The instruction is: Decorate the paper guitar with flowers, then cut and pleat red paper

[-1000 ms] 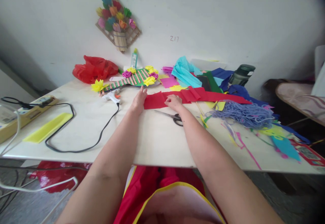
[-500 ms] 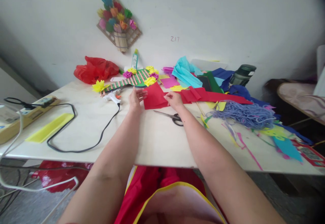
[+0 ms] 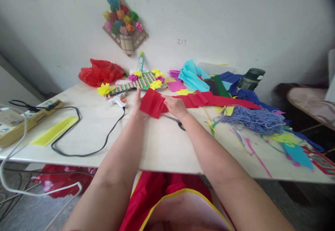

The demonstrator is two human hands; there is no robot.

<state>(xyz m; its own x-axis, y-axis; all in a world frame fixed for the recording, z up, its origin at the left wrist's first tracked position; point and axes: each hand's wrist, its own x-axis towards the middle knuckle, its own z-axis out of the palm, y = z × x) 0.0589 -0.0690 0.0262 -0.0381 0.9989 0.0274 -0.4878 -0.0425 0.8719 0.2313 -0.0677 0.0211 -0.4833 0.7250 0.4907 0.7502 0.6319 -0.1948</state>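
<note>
Fingers of both hands pinched on one folded red paper strip (image 3: 153,104), just above centre of the frame: left hand (image 3: 137,102) at its left edge, right hand (image 3: 176,106) at its right, the folded end lifted off the table (image 3: 162,147). Rest of the strip trailing right, flat, toward a purple yarn bundle (image 3: 251,119).

Bare tabletop below the hands, open down to the near edge. One pair of scissors (image 3: 176,121) partly hidden under the right wrist. At lower left, one black cord (image 3: 86,147) looping, one yellow tray (image 3: 53,131), and one power strip (image 3: 27,117) by the left edge.

Farther back: one glue gun (image 3: 117,100), one striped board with paper flowers (image 3: 141,80), one red bag (image 3: 101,72), one glue bottle (image 3: 140,62) with its label too small to read, one dark bottle (image 3: 250,78), loose coloured sheets (image 3: 199,79).

On the wall, "217" (image 3: 181,42) handwritten; one flower plaque (image 3: 125,27) at upper left.
</note>
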